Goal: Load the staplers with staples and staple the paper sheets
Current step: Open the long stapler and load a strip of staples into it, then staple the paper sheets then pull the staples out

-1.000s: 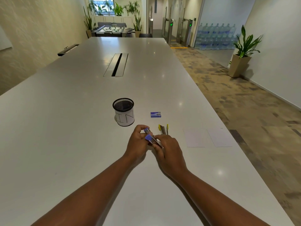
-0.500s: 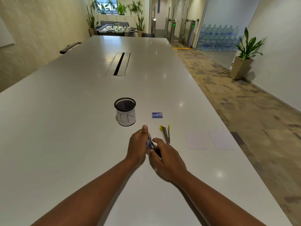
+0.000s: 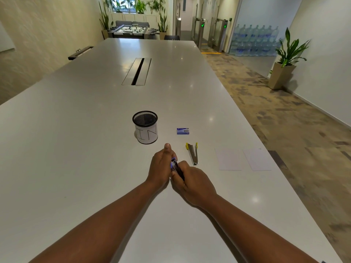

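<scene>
- Gripping from both sides, a blue stapler (image 3: 175, 167) is held low over the white table (image 3: 76, 149), near the middle of its width and well in from the near edge.
- The left hand (image 3: 161, 166) is wrapped against the stapler's left side, fingers curled round it and thumb stretched forward along the top.
- The right hand (image 3: 191, 180) is curled over the stapler's rear and right side, so most of the body is hidden; only the blue front end and a dark strip are seen.
- Whether the stapler is being pressed closed or is open cannot be told.
- A second stapler with yellow tips (image 3: 192, 153) is laid open on the table just right of the hands, untouched.
- A small blue staple box (image 3: 182, 131) is set further toward the far edge, beside a black mesh cup (image 3: 145, 127) marked "IN".
- Two paper sheets (image 3: 244, 158) are laid side by side close to the right edge, apart from both staplers.
- The step in hand is judged to be the loading of the blue stapler; no stapling of sheets is begun.
- Next, a firm press is likely needed to seat the stapler shut, after which the yellow one is to be filled.
</scene>
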Available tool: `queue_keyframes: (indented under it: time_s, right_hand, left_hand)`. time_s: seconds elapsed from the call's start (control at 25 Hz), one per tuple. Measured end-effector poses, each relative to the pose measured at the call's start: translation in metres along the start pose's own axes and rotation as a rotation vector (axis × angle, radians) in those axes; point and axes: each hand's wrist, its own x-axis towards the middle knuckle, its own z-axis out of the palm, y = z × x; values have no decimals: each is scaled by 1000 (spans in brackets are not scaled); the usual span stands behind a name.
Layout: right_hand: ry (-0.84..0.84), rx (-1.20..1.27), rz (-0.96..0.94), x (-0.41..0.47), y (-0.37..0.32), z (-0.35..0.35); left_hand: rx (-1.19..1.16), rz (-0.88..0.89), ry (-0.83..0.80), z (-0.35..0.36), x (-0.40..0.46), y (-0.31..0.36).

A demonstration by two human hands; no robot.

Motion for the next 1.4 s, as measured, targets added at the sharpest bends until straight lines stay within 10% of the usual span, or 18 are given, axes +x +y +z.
queue_keyframes:
  time_s: [0.32,0.56,1.16,1.4]
  right_hand:
    - [137,171,173,-5,-1,-5]
    - [342,644,362,-11,22,-29]
    - [459,971,542,-47,103,-86]
    - [494,1027,543,-48,107,-92]
  left_hand:
    - [-127,-122,-3,5,5,0]
    - [281,-69,5,25,8,13]
    - [1056,354,-696,140,41,32]
    - [1020,360,-656,144,43,34]
